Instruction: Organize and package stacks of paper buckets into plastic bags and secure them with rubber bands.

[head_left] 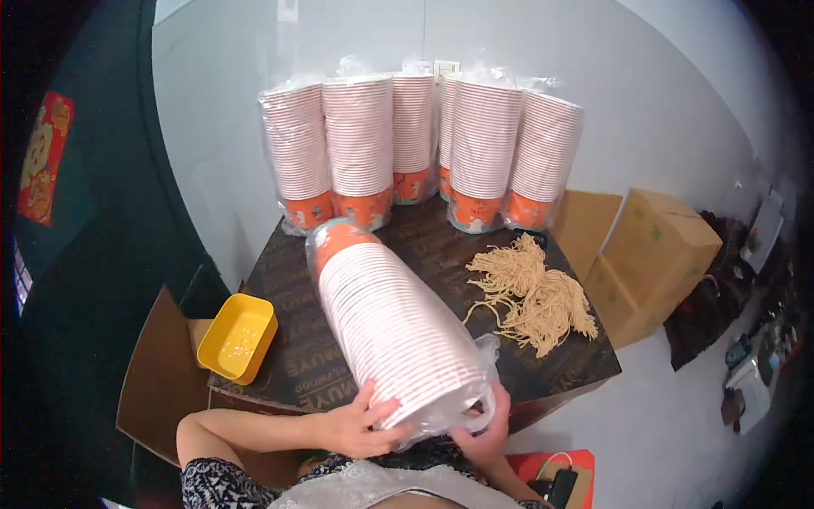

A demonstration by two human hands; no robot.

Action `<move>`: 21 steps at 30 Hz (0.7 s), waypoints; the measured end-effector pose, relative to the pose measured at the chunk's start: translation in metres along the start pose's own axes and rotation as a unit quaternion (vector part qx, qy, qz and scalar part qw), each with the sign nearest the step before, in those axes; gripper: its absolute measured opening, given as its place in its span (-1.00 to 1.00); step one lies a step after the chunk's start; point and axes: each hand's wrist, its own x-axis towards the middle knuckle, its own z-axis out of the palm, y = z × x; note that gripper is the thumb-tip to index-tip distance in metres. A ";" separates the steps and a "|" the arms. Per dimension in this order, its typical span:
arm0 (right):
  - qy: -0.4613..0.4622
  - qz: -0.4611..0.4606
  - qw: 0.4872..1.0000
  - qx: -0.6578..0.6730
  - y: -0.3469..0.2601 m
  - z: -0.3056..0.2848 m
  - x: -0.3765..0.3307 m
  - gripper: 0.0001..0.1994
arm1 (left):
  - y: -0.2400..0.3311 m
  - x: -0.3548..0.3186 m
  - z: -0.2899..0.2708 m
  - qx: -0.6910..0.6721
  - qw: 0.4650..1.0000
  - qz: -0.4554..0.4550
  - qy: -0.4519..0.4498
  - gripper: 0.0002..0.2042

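A long stack of paper cups (pixel 386 310) in a clear plastic bag lies slanted across the dark board tabletop, its orange base end far and its open rims toward me. My left hand (pixel 360 430) grips the near end from the left, fingers bent against the lowest rims. On the right, my right hand (pixel 487 431) is closed on the loose clear plastic bag end (pixel 482 399) beyond the rims. Part of its fingers is hidden by the film. Several similar bagged cup stacks (pixel 359 140) stand upright along the back of the table.
At the left table edge sits a yellow plastic tub (pixel 263 327) with small white bits inside. Bundles of beige string (pixel 543 297) lie on the right. Cardboard boxes (pixel 670 246) stand beyond the right edge, and an open carton (pixel 157 373) stands at the left.
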 end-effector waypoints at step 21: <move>0.068 0.089 0.913 -0.391 -0.054 -0.122 0.032 -0.84 | -0.035 0.091 0.056 0.085 0.984 -0.153 -0.038 -0.79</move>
